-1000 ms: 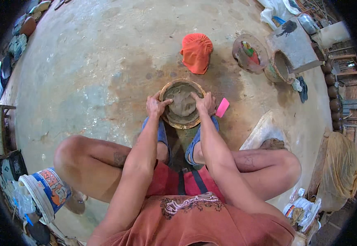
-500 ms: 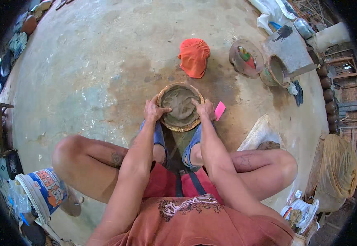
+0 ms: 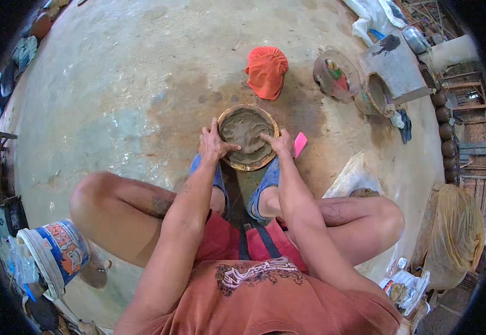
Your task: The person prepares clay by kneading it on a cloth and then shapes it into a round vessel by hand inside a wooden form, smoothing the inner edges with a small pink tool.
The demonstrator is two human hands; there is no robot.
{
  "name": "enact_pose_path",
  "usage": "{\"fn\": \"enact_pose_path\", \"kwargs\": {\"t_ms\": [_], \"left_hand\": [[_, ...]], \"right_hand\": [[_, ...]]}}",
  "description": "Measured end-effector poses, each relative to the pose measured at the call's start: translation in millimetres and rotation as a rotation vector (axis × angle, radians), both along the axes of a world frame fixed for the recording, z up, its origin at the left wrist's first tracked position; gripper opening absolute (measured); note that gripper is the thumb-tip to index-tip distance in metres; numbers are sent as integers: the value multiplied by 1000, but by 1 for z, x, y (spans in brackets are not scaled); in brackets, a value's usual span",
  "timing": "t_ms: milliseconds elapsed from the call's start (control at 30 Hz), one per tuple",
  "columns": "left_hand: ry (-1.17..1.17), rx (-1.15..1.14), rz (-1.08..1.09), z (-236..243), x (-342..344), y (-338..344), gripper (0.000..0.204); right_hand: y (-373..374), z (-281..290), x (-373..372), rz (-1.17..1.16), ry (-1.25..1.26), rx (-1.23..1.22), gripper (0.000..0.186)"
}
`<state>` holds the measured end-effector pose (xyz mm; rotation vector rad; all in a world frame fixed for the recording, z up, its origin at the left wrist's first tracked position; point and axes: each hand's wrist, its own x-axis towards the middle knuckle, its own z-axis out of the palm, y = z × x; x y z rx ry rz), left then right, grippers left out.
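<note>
Between my feet rests a round, shallow bowl [image 3: 227, 114] with a pale brown rim, full of wet grey-brown clay [image 3: 243, 129]. My left hand [image 3: 213, 145] is at its left side, fingers along the outside of the rim and thumb pressed onto the clay. On the right side, my right hand [image 3: 281, 144] grips the rim, its thumb also reaching in over the clay. The clay's surface is uneven, with ridges and dents. Just beside my right hand lies a flat, bright pink piece [image 3: 300, 144]. The undersides of both hands are hidden.
A red-orange cloth-covered lump [image 3: 267, 72] sits beyond the bowl. To the right stand a basin [image 3: 324, 88], a clay-smeared bucket [image 3: 368, 99] and a grey block [image 3: 396, 67]. A white sack [image 3: 350, 177] lies by my right knee, a white-and-blue bucket [image 3: 59, 254] at lower left.
My left hand has shifted along the rim, its fingers now stretched farther forward. The right hand keeps its place on the rim. The whole view has shifted slightly.
</note>
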<state>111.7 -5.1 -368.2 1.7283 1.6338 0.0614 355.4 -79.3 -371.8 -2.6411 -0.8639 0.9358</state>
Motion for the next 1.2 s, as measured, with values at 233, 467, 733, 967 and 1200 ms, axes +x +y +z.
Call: {"fn": "enact_pose_path", "kwargs": {"t_ms": [233,467,733,967,1200], "left_hand": [[-23,-20,21,-13,-10,0,155],[16,10,-31,-4,-1,-6,158],[62,0,-9,2,-5,-6,155],[44,-20,-38,-6,-3,-2,162],[126,72,-19,16,6,-23,161]], "right_hand": [[-17,-7,-40,73,-296,34,100],[-10,0,-40,-208,-202,60,76],[-4,-3,-66,-236,-299,51,75],[-1,-10,-50,-285,-193,104,70],[-23,10,-58,-5,-190,7,132]]}}
